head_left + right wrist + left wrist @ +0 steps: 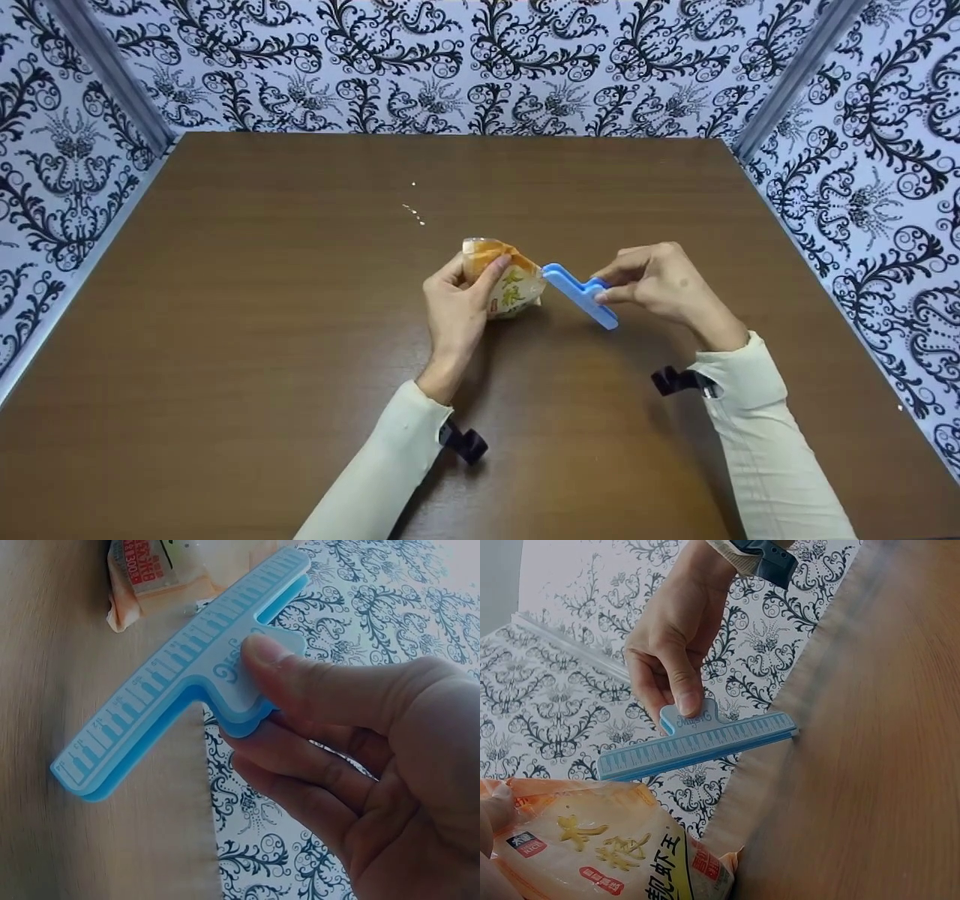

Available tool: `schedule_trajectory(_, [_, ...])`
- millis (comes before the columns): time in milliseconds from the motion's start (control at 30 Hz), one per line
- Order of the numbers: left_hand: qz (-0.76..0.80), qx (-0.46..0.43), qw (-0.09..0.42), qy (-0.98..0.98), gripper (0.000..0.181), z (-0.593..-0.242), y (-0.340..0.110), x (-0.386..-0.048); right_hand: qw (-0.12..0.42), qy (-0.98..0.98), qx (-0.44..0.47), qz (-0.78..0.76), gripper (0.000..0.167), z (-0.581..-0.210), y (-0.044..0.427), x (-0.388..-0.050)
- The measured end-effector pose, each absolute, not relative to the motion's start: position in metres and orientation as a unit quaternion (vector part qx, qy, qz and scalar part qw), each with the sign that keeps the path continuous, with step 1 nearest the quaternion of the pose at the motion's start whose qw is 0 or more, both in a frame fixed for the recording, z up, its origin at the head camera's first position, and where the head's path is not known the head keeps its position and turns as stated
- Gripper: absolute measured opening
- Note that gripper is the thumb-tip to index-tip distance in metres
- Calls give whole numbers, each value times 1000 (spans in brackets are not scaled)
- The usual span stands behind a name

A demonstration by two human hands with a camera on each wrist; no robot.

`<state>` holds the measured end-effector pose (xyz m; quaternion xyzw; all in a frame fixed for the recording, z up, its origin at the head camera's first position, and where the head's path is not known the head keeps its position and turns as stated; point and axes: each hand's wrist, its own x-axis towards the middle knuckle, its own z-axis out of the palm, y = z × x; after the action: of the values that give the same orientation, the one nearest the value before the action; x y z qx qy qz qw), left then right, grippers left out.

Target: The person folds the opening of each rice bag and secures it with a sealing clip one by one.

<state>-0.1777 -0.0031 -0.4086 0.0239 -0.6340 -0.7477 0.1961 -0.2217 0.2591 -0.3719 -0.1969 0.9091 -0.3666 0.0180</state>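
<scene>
My left hand (459,300) grips the gathered top of a small plastic rice bag (516,292), orange and clear with printed characters. In the left wrist view the printed face of the rice bag (615,847) shows, part of it cut off by the frame. A long blue bag clip (580,295) is pinched by its tab between the thumb and fingers of my right hand (660,283). One end of the bag clip (180,667) lies close to the bag's right side; whether they touch I cannot tell.
The brown wooden table (262,337) spreads under both hands. A few white grains (414,215) lie on it beyond the bag. Patterned black-and-white panels (465,67) stand at the back and both sides.
</scene>
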Motion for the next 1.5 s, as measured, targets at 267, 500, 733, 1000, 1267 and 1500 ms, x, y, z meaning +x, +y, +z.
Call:
schedule_trajectory(267, [-742, 24, 199, -640, 17, -410, -4, -177, 12, 910, -208, -358, 19, -373, 256, -223])
schedule_trajectory(500, [-741, 25, 199, -641, 17, -411, -4, -179, 21, 907, -210, -365, 20, -373, 256, -224])
schedule_trajectory(733, [-742, 33, 193, -641, 18, -410, -3, -177, 33, 903, -209, -375, 19, -373, 254, -226])
schedule_trajectory(1000, [-743, 31, 193, -640, 18, -409, -3, -178, -1, 907, -245, -344, 22, -375, 254, -226])
schedule_trajectory(1267, [-748, 29, 189, -635, 19, -409, -3, -178, 3, 908, -234, -347, 31, -378, 255, -225])
schedule_trajectory(1500, [-749, 33, 188, -634, 18, -410, -2, -177, 16, 900, -221, -374, 26, -380, 255, -226])
